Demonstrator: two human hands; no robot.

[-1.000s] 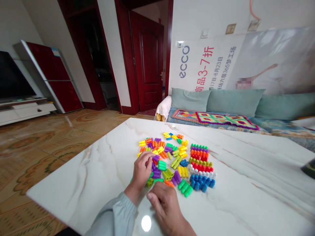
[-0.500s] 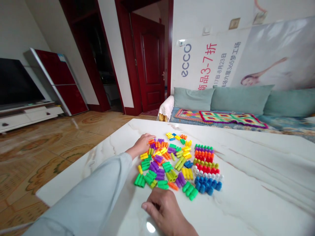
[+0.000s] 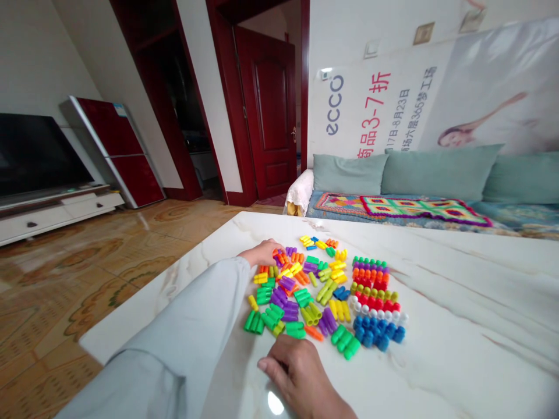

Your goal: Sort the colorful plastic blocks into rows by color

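Bullet-shaped plastic building pieces in many colours lie loose in a pile on the table. At the pile's far left edge, my left hand [image 3: 262, 254] has its fingers closed around an orange piece [image 3: 276, 254], its fingertips partly hidden. Purple pieces [image 3: 290, 251] lie just beside it. My right hand [image 3: 301, 372] rests curled on the tabletop at the near side, with nothing visible in it. Closest to its knuckles are green pieces [image 3: 296, 329] and an orange piece [image 3: 313, 333]. Right of the pile stand sorted rows, with blue pieces [image 3: 379, 331] nearest and green ones [image 3: 372, 262] farthest.
The white marble-patterned table [image 3: 458, 302] extends to the right of the rows. Behind it is a sofa with green cushions [image 3: 441, 169] and a crocheted mat [image 3: 423, 208]. A red door [image 3: 275, 110], a red fridge [image 3: 117, 151] and a television [image 3: 39, 154] stand farther back.
My left hand has shifted slightly away and to the right, uncovering orange pieces beneath it. My right hand stays curled in place. The whole view has swung a little left.
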